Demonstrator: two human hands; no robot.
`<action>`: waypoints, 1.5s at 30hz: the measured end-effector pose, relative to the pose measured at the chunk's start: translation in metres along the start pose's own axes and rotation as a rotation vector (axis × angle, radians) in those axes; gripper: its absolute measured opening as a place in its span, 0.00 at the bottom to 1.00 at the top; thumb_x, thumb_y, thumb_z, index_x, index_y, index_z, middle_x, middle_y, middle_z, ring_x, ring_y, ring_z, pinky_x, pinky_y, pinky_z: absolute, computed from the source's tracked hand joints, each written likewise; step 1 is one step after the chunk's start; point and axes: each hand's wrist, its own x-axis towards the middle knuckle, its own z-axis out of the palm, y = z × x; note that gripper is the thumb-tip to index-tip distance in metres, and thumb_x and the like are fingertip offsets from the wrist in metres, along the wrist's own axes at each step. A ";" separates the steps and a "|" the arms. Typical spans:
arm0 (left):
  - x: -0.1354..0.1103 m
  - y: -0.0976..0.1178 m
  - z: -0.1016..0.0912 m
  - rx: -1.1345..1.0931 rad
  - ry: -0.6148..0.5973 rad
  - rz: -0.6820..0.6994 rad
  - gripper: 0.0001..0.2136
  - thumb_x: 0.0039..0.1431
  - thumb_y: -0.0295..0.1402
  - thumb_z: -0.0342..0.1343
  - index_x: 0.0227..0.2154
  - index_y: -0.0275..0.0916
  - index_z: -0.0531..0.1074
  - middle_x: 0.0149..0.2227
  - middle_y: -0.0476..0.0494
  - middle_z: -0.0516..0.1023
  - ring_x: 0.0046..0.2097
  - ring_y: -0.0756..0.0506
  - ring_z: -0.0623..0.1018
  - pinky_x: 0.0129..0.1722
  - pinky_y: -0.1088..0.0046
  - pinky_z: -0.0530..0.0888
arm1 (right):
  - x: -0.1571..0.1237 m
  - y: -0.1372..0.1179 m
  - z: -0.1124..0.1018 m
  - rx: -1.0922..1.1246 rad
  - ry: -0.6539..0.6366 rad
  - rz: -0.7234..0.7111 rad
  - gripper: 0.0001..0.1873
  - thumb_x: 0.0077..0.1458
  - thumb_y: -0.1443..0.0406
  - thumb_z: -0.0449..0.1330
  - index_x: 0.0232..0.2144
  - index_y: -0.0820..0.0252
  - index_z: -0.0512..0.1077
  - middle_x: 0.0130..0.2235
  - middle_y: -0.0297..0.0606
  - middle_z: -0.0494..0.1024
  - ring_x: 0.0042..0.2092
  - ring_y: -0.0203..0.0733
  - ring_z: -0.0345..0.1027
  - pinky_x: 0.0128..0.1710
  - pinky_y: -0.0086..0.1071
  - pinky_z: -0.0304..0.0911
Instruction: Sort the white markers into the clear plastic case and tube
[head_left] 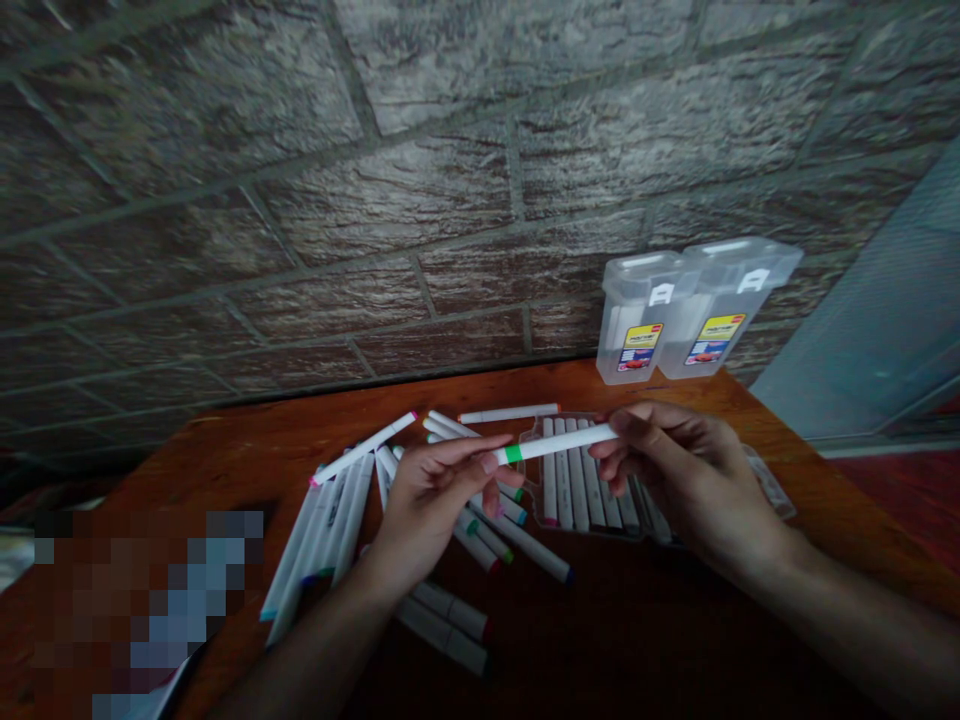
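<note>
White marker with green band — up in air over wooden table, pretty much level, tad higher on right. Left hand pinching end by green band, thumb and finger closed on it; right hand clamped on other end. Loose markers spread around left hand, clear case with marker row near right — two see-through boxes by brick wall.
</note>
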 end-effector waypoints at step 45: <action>-0.013 0.001 0.015 0.423 -0.118 0.138 0.02 0.60 0.27 0.65 0.35 0.39 0.81 0.33 0.48 0.84 0.35 0.48 0.81 0.35 0.78 0.76 | -0.016 0.009 0.009 -0.452 -0.292 -0.079 0.05 0.55 0.65 0.71 0.33 0.59 0.81 0.29 0.32 0.81 0.28 0.33 0.71 0.28 0.24 0.65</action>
